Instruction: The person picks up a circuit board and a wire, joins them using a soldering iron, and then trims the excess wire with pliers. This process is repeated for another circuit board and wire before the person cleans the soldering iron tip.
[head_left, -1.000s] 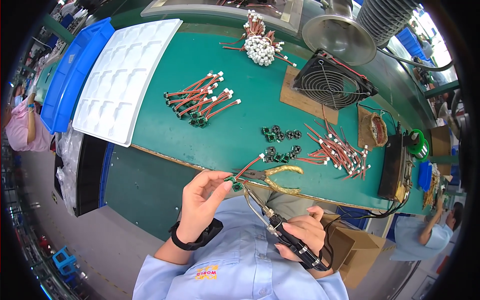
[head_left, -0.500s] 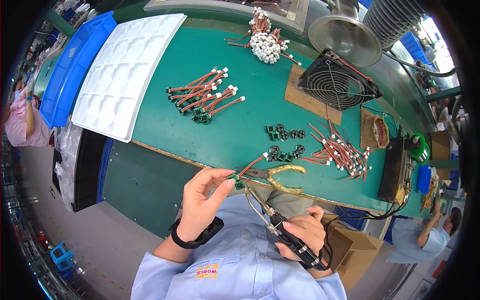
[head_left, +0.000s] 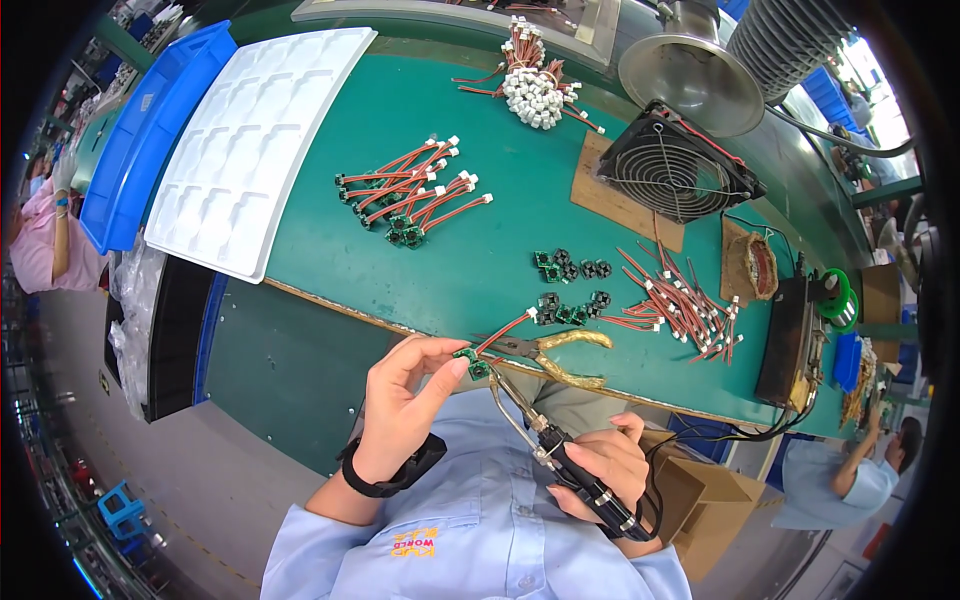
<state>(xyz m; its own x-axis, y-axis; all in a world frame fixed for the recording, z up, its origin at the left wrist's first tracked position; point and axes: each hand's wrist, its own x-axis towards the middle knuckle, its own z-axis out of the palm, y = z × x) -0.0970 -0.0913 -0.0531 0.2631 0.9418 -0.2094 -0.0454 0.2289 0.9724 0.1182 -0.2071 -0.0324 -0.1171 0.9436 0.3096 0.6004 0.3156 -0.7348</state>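
My left hand (head_left: 405, 400) pinches a small green circuit board (head_left: 470, 362) with a red wire lead (head_left: 505, 332) running up and right from it. My right hand (head_left: 600, 470) grips a black-handled soldering iron (head_left: 560, 455), its metal tip angled up to the board. Both hands hover just off the near edge of the green table (head_left: 480, 170), close to my chest. Yellow-handled pliers (head_left: 560, 355) lie on the table edge just behind the board.
Finished wired boards (head_left: 410, 195) lie mid-table, loose small boards (head_left: 565, 285) and red wire leads (head_left: 680, 300) to the right. A white moulded tray (head_left: 255, 140), blue bin (head_left: 140, 130), fan (head_left: 675, 170) and white connector bundle (head_left: 535, 85) sit further back. Other people work at both sides.
My hands stay in nearly the same pose; the board and iron tip remain together. Only the view has shifted slightly.
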